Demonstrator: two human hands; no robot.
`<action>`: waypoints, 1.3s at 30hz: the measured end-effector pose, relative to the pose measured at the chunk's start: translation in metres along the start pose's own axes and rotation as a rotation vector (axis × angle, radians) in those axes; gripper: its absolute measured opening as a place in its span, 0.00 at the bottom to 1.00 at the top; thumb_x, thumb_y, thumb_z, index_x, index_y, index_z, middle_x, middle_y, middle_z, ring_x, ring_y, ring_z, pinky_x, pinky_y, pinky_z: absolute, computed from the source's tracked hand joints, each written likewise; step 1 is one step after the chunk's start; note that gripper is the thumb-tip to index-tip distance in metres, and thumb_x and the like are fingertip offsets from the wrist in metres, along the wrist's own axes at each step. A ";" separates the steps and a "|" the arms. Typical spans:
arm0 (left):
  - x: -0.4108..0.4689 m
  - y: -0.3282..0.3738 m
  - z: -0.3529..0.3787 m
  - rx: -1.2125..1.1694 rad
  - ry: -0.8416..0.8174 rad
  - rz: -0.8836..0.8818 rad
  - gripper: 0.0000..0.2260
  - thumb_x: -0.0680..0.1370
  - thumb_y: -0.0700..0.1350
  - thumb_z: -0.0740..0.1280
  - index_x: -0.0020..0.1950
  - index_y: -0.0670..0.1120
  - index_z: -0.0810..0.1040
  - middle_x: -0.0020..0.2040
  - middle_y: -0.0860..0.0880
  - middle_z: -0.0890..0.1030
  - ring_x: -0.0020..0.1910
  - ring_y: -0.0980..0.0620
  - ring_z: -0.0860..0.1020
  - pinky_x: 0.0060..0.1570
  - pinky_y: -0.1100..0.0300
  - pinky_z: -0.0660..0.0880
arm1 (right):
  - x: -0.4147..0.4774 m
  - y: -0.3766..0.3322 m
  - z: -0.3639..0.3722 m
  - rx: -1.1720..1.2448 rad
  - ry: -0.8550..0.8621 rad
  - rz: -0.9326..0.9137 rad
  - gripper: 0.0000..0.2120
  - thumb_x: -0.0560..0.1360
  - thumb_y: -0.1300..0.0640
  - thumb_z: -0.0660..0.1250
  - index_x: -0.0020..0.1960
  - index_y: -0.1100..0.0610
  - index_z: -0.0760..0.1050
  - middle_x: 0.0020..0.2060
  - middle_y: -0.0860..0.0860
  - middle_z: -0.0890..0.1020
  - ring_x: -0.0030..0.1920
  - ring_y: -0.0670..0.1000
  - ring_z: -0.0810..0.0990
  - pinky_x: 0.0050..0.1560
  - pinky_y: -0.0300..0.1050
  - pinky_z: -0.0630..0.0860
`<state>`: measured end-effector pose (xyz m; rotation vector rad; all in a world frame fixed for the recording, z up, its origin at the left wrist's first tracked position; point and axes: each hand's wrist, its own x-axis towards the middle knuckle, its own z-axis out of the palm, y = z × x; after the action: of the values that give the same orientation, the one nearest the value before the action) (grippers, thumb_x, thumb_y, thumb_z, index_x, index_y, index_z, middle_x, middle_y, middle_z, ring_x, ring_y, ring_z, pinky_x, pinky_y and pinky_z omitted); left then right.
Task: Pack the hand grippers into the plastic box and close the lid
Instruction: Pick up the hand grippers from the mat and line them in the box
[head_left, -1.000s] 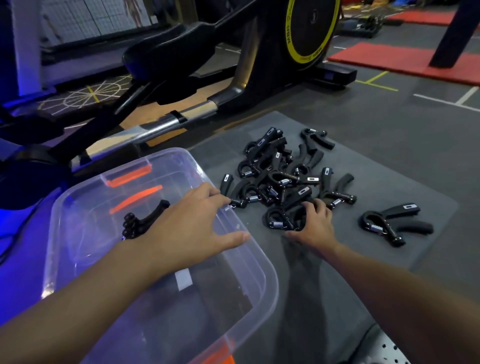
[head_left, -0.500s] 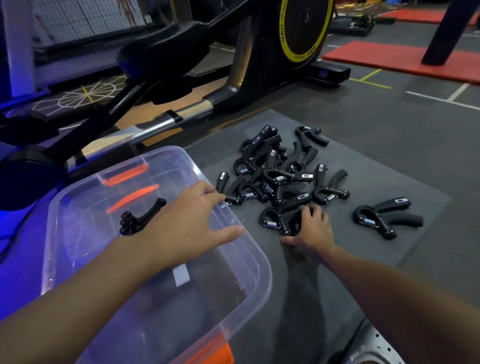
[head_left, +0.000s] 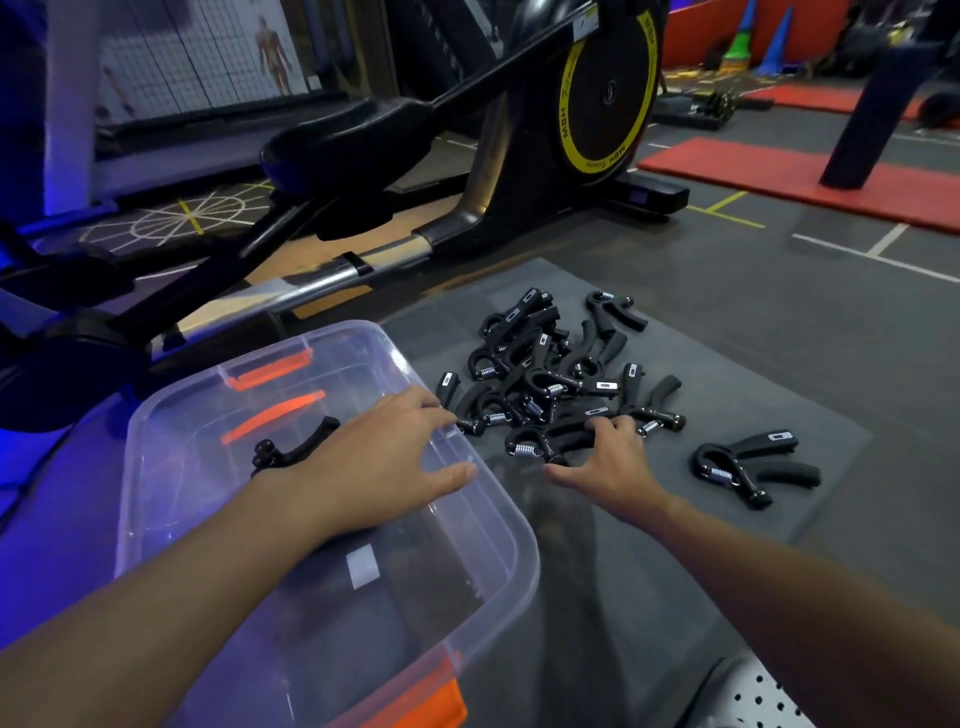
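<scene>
Curling round a hand gripper (head_left: 545, 441) at the near edge of the pile (head_left: 540, 364), the right hand (head_left: 610, 465) clasps it; the left hand (head_left: 384, 457) lies spread, holding nothing, on the plastic box (head_left: 514, 522) rim, with one lone gripper (head_left: 298, 447) inside.

A gym with a dark grey floor (head_left: 779, 291) marked by white and yellow lines. A grey rubber mat (head_left: 727, 405) lies on it. Behind stands a black elliptical trainer (head_left: 363, 156) with a yellow-ringed flywheel (head_left: 605, 88). Red mats (head_left: 779, 176) lie far right, with a dark post (head_left: 872, 119) and blue and green cones (head_left: 776, 41) beyond. Blue light tints the left side.
</scene>
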<state>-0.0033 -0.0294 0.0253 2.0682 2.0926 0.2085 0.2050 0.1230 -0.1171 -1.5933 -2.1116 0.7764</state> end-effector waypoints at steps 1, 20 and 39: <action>-0.001 -0.002 -0.001 -0.001 0.009 0.015 0.26 0.75 0.64 0.63 0.69 0.53 0.72 0.67 0.56 0.69 0.67 0.56 0.67 0.66 0.55 0.68 | -0.001 -0.006 -0.006 0.015 0.012 -0.016 0.39 0.59 0.38 0.77 0.63 0.56 0.71 0.57 0.52 0.66 0.62 0.57 0.69 0.67 0.49 0.67; -0.062 -0.049 -0.064 -0.017 0.408 0.033 0.22 0.70 0.49 0.70 0.64 0.53 0.74 0.61 0.57 0.74 0.60 0.54 0.72 0.60 0.55 0.72 | -0.048 -0.188 -0.096 -0.001 -0.058 -0.424 0.41 0.60 0.38 0.77 0.67 0.54 0.69 0.57 0.47 0.68 0.58 0.45 0.70 0.57 0.36 0.65; -0.117 -0.122 -0.081 -0.141 0.490 -0.120 0.04 0.76 0.46 0.70 0.50 0.51 0.79 0.45 0.57 0.77 0.42 0.59 0.76 0.44 0.63 0.73 | -0.066 -0.273 -0.048 0.299 -0.381 -0.547 0.20 0.66 0.55 0.79 0.56 0.52 0.78 0.49 0.48 0.79 0.48 0.44 0.80 0.45 0.33 0.77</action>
<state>-0.1405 -0.1449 0.0801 1.9436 2.3687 0.8962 0.0488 0.0138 0.0948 -0.6983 -2.3795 1.1838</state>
